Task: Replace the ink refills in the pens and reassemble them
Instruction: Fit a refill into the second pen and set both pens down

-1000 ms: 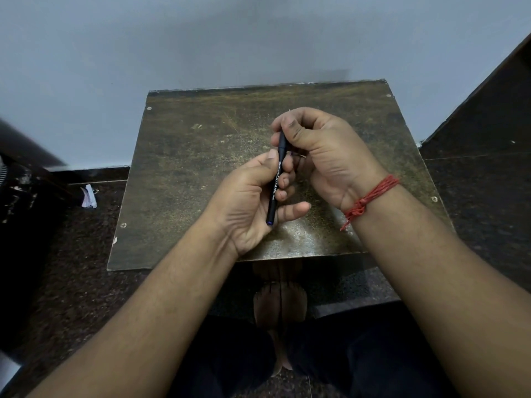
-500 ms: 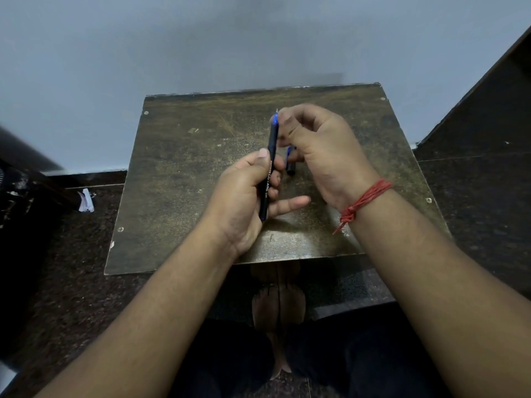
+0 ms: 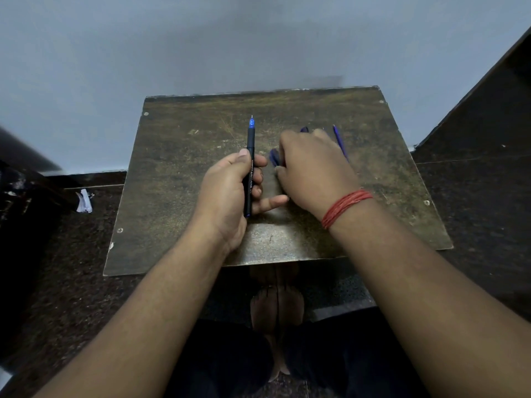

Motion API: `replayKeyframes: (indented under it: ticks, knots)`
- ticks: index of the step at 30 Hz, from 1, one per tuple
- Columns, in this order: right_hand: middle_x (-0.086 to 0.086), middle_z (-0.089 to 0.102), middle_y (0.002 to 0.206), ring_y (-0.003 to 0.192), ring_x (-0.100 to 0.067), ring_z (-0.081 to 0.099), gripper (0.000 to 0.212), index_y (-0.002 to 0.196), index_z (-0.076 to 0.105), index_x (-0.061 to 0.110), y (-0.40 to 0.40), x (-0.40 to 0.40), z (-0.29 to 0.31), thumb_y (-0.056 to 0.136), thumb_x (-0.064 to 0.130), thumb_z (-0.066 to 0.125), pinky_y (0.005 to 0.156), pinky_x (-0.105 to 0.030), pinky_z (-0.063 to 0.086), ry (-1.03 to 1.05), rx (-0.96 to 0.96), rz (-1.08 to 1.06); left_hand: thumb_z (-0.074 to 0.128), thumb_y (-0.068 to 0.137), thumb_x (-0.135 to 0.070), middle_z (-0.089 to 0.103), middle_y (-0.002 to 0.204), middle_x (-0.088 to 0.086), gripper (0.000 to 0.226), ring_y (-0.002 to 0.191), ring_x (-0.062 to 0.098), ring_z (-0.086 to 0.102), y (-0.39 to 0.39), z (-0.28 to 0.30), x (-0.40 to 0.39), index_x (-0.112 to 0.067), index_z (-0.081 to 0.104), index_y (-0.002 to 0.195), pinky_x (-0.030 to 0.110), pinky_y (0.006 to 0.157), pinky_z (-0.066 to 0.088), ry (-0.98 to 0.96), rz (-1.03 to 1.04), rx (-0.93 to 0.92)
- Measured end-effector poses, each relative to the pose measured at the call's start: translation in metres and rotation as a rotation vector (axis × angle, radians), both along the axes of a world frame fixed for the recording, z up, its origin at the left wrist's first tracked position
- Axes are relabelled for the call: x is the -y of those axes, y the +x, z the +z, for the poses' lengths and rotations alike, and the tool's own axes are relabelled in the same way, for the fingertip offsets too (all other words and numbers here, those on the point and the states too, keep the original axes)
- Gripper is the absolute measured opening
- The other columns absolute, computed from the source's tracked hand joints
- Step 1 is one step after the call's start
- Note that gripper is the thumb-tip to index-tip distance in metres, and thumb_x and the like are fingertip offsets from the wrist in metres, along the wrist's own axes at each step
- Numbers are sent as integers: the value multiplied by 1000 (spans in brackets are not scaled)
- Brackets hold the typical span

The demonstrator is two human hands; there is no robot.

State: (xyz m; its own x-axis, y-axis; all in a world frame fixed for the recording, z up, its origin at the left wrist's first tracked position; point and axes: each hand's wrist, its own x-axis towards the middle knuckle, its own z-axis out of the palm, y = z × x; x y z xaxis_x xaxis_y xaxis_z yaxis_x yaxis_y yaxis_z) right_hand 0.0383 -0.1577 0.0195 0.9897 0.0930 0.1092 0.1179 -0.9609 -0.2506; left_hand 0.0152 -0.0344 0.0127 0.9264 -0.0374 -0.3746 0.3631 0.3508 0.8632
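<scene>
black pen stands upright in the left hand, gripped, blue tip showing, so its refill looks fitted but the cap is missing. right hand is down on the board over blurred blue parts; whether it's grasping them, i cannot tell.

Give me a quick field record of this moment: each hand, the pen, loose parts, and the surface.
left hand: grips black pen upright
black pen: uncapped, blue tip up
right hand: palm down on board, over blurred blue parts
blue refill: lies on board beside right hand
wooden board: worn, scratched
</scene>
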Motion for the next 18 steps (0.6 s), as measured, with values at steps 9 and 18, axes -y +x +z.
replayKeyframes:
  ticks: [9,18]
  knots:
    - [-1,55,105,98,-19,55,21,114,64,15,13,17,1,94,17,58,88,-31,46,377,-13,-96,41,106,-24,46,64,0,31,46,7,39,-2,-1,1,-9,62,89,36,52,58,-3,-36,-12]
    - [-7,50,81,70,-14,54,27,116,62,19,11,27,10,93,6,61,55,-23,41,1276,8,-206,44,105,-24,46,66,1,28,47,8,37,-11,-2,9,-7,62,93,38,52,58,25,-250,8]
